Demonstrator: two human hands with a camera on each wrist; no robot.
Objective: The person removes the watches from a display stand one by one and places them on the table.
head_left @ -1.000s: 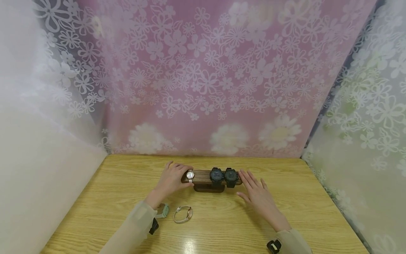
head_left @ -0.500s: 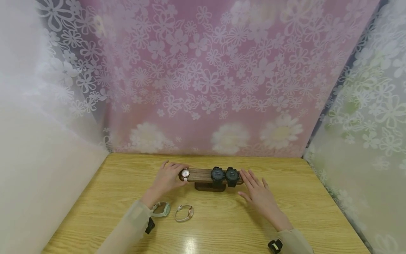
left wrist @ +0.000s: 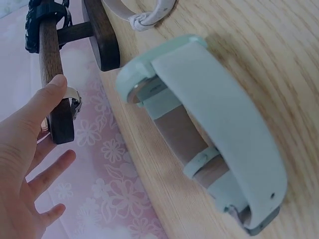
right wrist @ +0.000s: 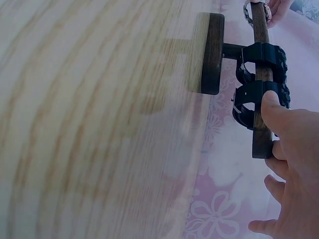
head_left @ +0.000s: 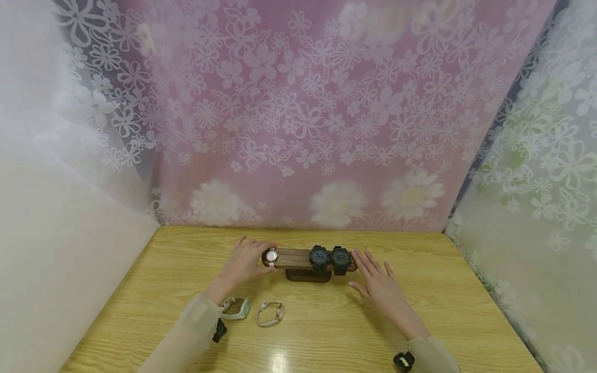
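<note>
A dark wooden watch stand (head_left: 296, 258) has a long bar on a short base. My left hand (head_left: 240, 264) pinches a small white-strapped watch (head_left: 271, 255) at the bar's left end, thumb on one side and fingers on the other. My right hand (head_left: 384, 290) rests straight fingers at the bar's right end, thumb spread apart below. Beside those fingers, two black digital watches (head_left: 319, 256) sit side by side on the bar. Near my left wrist a mint-green watch (left wrist: 219, 114) lies on its side. Right of it lies a thin-strapped watch with a rose-gold case (head_left: 279, 313).
The stand is on a wood-grain table (head_left: 326, 336), towards its back edge. A pink flowered curtain (head_left: 289, 155) hangs behind, with pale sheets at the left and right sides. Each wrist wears a black camera band (head_left: 403, 361).
My left hand has slid left along the bar, and the small white-strapped watch has moved with it to the end. More of the mint-green watch shows. My right hand stays in place.
</note>
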